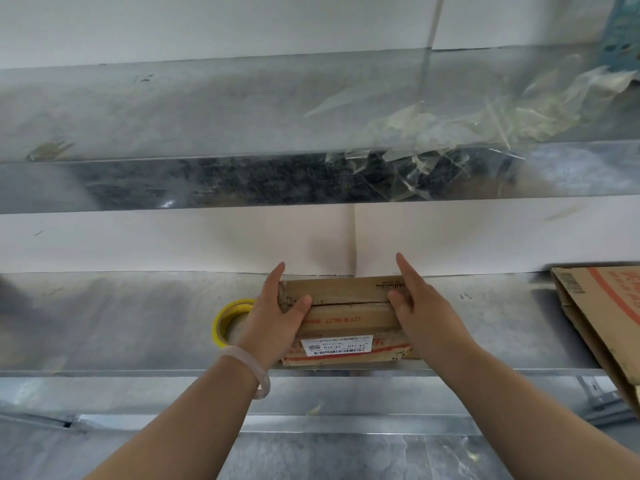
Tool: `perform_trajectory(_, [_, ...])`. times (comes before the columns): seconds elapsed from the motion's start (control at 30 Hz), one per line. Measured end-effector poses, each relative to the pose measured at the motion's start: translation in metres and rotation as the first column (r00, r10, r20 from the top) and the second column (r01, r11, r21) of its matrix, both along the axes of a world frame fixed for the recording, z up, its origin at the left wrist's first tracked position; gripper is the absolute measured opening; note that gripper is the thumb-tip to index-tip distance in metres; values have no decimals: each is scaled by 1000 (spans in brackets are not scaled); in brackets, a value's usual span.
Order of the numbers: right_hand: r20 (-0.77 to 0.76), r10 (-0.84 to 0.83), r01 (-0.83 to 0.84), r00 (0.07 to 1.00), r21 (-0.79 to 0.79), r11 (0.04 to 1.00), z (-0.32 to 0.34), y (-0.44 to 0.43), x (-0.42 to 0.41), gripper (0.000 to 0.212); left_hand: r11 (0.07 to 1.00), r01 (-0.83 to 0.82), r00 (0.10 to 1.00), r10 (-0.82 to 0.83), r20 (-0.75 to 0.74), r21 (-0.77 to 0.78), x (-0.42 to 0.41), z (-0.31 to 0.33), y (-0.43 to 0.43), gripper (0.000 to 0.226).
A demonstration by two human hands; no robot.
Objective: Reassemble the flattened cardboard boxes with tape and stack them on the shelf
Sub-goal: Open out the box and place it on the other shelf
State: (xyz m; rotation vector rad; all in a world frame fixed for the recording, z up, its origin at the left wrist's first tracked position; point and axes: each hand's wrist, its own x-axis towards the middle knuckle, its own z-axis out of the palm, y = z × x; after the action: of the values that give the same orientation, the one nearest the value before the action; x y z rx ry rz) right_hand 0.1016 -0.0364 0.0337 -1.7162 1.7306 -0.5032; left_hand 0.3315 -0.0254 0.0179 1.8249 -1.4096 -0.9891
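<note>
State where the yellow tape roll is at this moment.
In the head view, the yellow tape roll lies on the lower metal shelf, just left of the small cardboard box and partly hidden behind the left hand.

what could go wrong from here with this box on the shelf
1. The box shows an open-looking top seam; its flaps may spring up once the left hand and right hand let go.
2. It sits near the front edge of the shelf and could tip off.
3. The flattened cardboard overhangs that edge and may slide.
</note>
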Motion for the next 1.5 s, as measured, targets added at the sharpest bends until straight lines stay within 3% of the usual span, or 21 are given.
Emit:
perform_trajectory(0.07, [-207,52,-71,977,-88,994,-2,-2,2,48,992,117,964,-100,247,-56,1,1,-1,61])
perform_trajectory(0.13, [-360,82,-137,929,-129,982,-2,-5,3,48,937,304,803,-155,576,-171,0,2,-1,49])
perform_trajectory(0.2, [-481,142,-242,865,-154,958,-3,-3,3,55,878,446,669,-194,717,-177,-2,5,-1,54])
perform_trajectory(0.33, [-605,284,-479,744,-185,858,-10,6,6,68,775,628,481,-322,815,-65,0,1,-1,60])
perform_trajectory(0.43, [-646,326,-532,690,-148,834,-14,-1,2,66,714,700,348,-332,876,-7,3,-3,-6,56])
perform_trajectory(0.57, [-655,356,-541,667,-96,836,-8,-7,8,88,719,691,311,-382,870,68,3,0,-16,63])
perform_trajectory(0.7, [-657,349,-535,669,-100,839,-6,0,19,69,710,703,282,-342,896,50,1,2,-11,59])
perform_trajectory(0.8, [-646,362,-562,672,-127,817,-14,0,19,68,677,735,265,-343,901,42,2,-1,-10,58])
perform_trajectory(0.87, [-642,373,-567,670,-117,815,-9,-2,19,75,673,740,287,-345,893,22,3,-1,-14,57])
perform_trajectory(0.93, [-583,400,-567,707,-130,813,-7,-6,17,88,693,721,371,-362,855,-20,3,0,-15,58])
perform_trajectory(1.03, [-552,226,-390,802,-199,899,-12,-5,21,86,809,553,673,-294,678,-199,-1,1,-12,60])
perform_trajectory(1.1, [-575,118,-282,810,-205,937,-16,-3,28,85,909,362,820,-206,534,-205,-4,-1,-11,59])
perform_trajectory(1.2, [-600,165,-272,783,-92,958,-12,-8,31,93,947,311,776,-208,596,-74,-8,1,-13,55])
perform_trajectory(1.27, [-586,195,-281,787,-58,958,-5,-10,26,82,945,322,789,-232,569,-61,-9,3,-14,53])
perform_trajectory(1.33, [-508,181,-251,842,-72,965,0,-8,21,64,959,263,899,-203,388,-108,-8,1,-13,51])
perform_trajectory(1.4, [-289,76,-114,954,-117,986,1,-3,16,65,981,104,986,-81,145,-162,-7,0,-7,58])
perform_trajectory(1.5, [59,-194,192,979,42,981,4,-2,9,72,985,-167,976,172,-131,44,-7,6,1,81])
